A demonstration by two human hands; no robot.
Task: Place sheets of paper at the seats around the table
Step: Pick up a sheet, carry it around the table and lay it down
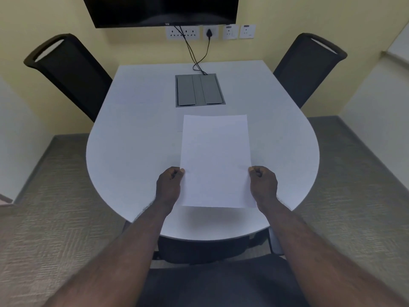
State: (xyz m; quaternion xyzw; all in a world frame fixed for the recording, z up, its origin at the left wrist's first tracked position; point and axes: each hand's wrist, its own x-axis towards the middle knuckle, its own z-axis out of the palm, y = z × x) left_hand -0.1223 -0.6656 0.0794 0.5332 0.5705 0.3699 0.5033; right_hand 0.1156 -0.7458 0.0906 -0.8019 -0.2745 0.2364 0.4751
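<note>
A white sheet of paper (215,160) hangs just above the near end of the white table (132,147), casting a shadow below its near edge. My left hand (169,187) pinches its left edge and my right hand (263,185) pinches its right edge. Another sheet of paper (141,91) lies faintly visible flat on the table's far left, in front of the left chair (70,72). A small paper edge peeks out at the held sheet's upper left.
A black chair (307,67) stands at the far right and another chair (199,249) is tucked under the near end. A grey cable box (199,89) is set in the tabletop with black cables (197,52) running to wall sockets. A dark screen (161,9) hangs on the wall.
</note>
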